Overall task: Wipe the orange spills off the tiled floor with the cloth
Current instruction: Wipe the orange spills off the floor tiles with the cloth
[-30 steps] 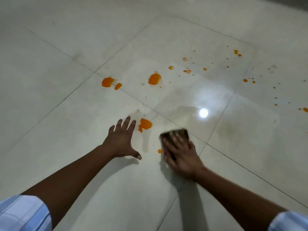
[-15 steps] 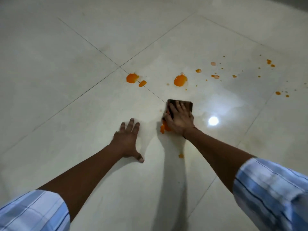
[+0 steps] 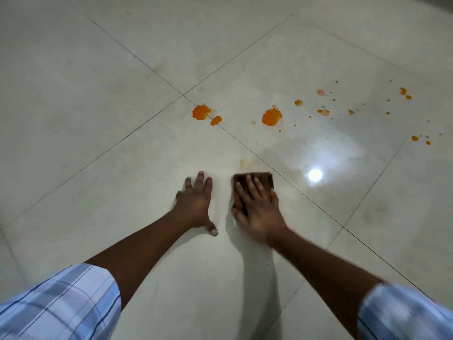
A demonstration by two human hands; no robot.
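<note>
My right hand [image 3: 257, 207] lies flat on a dark brown cloth [image 3: 263, 179], pressing it onto the pale tiled floor [image 3: 122, 168]. My left hand [image 3: 196, 202] rests flat on the floor just left of the cloth, fingers spread, holding nothing. Beyond the hands lie two big orange spills: one [image 3: 201, 112] at the tile joint with a smaller blob [image 3: 216, 120] beside it, another [image 3: 271, 117] further right. Several small orange drops [image 3: 324, 111] scatter off to the right. A faint orange smear [image 3: 244, 163] remains just ahead of the cloth.
Dark grout lines cross the floor, meeting at a corner [image 3: 183, 94] beyond the spills. A bright lamp reflection [image 3: 315, 174] glares on the wet-looking tile right of the cloth. My checked blue sleeves fill the bottom corners.
My right hand pushed the cloth forward over the orange blob beside my left hand, then drew it back toward me. That blob is gone, leaving a faint smear. My left hand stayed planted.
</note>
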